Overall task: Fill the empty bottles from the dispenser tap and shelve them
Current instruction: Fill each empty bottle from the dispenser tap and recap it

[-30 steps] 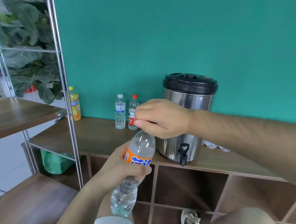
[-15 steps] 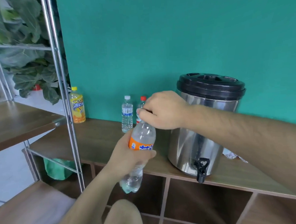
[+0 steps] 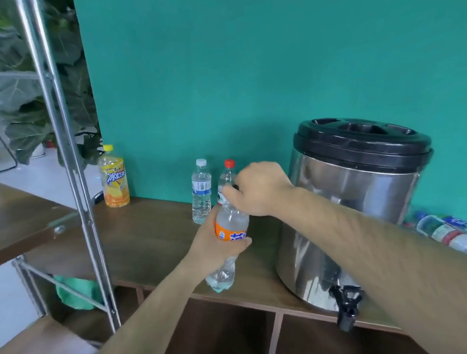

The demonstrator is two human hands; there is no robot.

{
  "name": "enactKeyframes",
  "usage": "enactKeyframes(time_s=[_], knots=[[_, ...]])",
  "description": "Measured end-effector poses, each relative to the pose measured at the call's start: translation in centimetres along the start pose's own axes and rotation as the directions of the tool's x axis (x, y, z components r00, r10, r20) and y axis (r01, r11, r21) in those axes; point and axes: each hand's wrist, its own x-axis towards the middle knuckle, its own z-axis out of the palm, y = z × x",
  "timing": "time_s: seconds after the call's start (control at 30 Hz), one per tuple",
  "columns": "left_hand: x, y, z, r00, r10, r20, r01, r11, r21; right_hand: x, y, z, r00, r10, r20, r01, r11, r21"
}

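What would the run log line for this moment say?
left hand: grips orange-label bottle at label | right hand: curled round bottle top, cap hidden | dispenser tap: untouched

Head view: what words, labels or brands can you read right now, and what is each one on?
"冰红茶": blue characters on the yellow-capped bottle.
Blue characters on the orange-label bottle in the left hand: cut off, unreadable.
Labels on the white-capped bottle and red-capped bottle: too small to read.
Labels on the lying bottles beside the dispenser: blurred.
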Motion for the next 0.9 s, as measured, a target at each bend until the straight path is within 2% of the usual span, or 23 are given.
enactKeyframes(time_s=[0.1, 0.2, 0.27, 0.3, 0.37, 0.4, 0.47, 0.53, 0.63, 0.77, 0.9], knots=[[1.1, -1.5, 1.4, 0.985, 0.062, -0.161, -0.053, 0.997, 0.06, 1.7, 0.0, 1.3, 0.955, 0.245, 0.169, -0.25, 0.968, 0.011], [2.9, -3.2, 2.5, 0.969, 0.081, -0.233, -0.091, 0.995, -0.035, 2.8, -0.9, 3.2, 0.929, 0.341, 0.143, -0.357, 0.929, 0.098], [4.6, -4.2, 2.4, 0.967, 0.085, -0.24, -0.107, 0.991, -0.083, 3.0, -1.1, 5.8, 0.916, 0.384, 0.112, -0.4, 0.865, 0.304], [5.4, -4.6, 2.3, 0.969, 0.098, -0.226, -0.124, 0.987, -0.102, 2.7, -1.2, 7.5, 0.904, 0.406, 0.138, -0.419, 0.77, 0.481], [7.0, -5.7, 2.2, 0.976, 0.137, -0.168, -0.154, 0.984, -0.092, 1.5, -2.0, 11.6, 0.858, 0.477, 0.192, -0.419, 0.432, 0.799], [7.3, -6.2, 2.2, 0.982, 0.147, -0.121, -0.161, 0.981, -0.111, 0.6, -2.5, 14.1, 0.821, 0.535, 0.199, -0.403, 0.297, 0.866], [7.9, -7.9, 2.0, 0.989, 0.148, -0.019, -0.149, 0.987, -0.058, -1.6, -4.0, 18.1, 0.758, 0.622, 0.199, -0.385, 0.179, 0.905], [8.5, -10.4, 1.8, 0.989, 0.137, 0.05, -0.139, 0.989, 0.046, -2.9, -5.5, 21.2, 0.733, 0.65, 0.2, -0.375, 0.14, 0.916], [9.0, -13.2, 1.9, 0.995, 0.09, 0.041, -0.097, 0.959, 0.268, -2.3, -5.8, 23.9, 0.688, 0.696, 0.207, -0.407, 0.134, 0.903], [10.5, -14.8, 2.9, 0.982, 0.181, 0.061, -0.19, 0.961, 0.203, 0.5, -3.9, 26.4, 0.564, 0.803, 0.194, -0.473, 0.121, 0.873], [12.6, -16.2, 3.2, 0.973, 0.218, 0.074, -0.229, 0.95, 0.212, 3.5, -2.4, 28.0, 0.53, 0.829, 0.178, -0.49, 0.128, 0.862]])
